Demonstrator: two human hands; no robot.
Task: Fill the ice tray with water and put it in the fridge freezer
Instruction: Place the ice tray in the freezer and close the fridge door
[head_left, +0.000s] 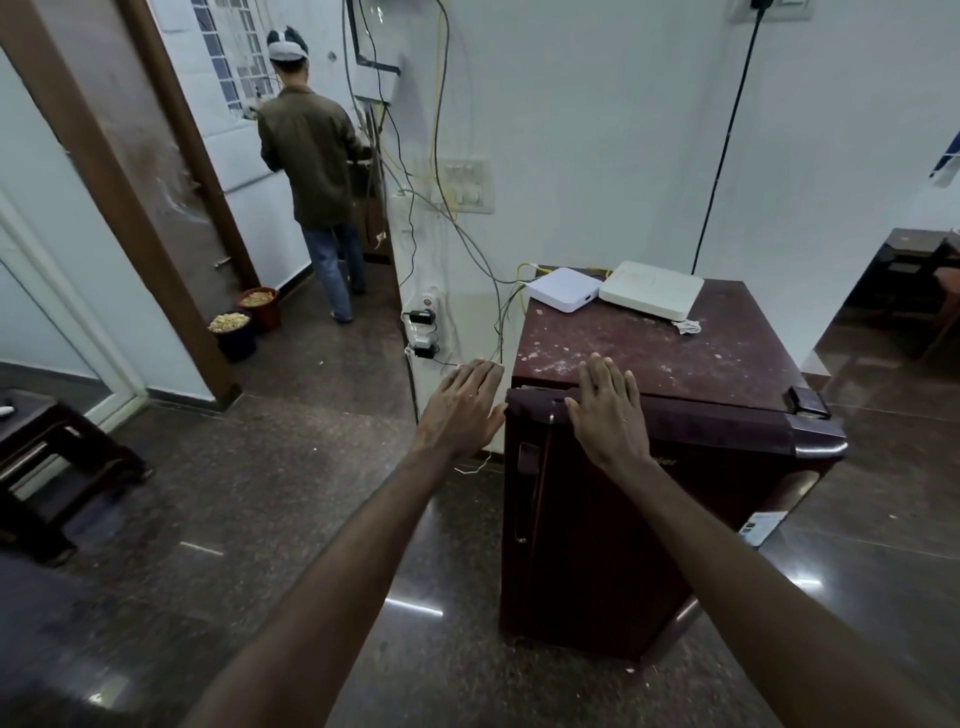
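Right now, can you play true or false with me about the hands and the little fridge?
1. A smaller white box and a bigger white box sit on top of the fridge. True.
2. The right hand holds something. False: it lies flat on the fridge's top front edge, fingers straight, holding nothing.
3. The left hand is a fist. False: its fingers are straight, and it is beside the fridge's upper corner.
4. Another person stands in the doorway, back turned to us. True.
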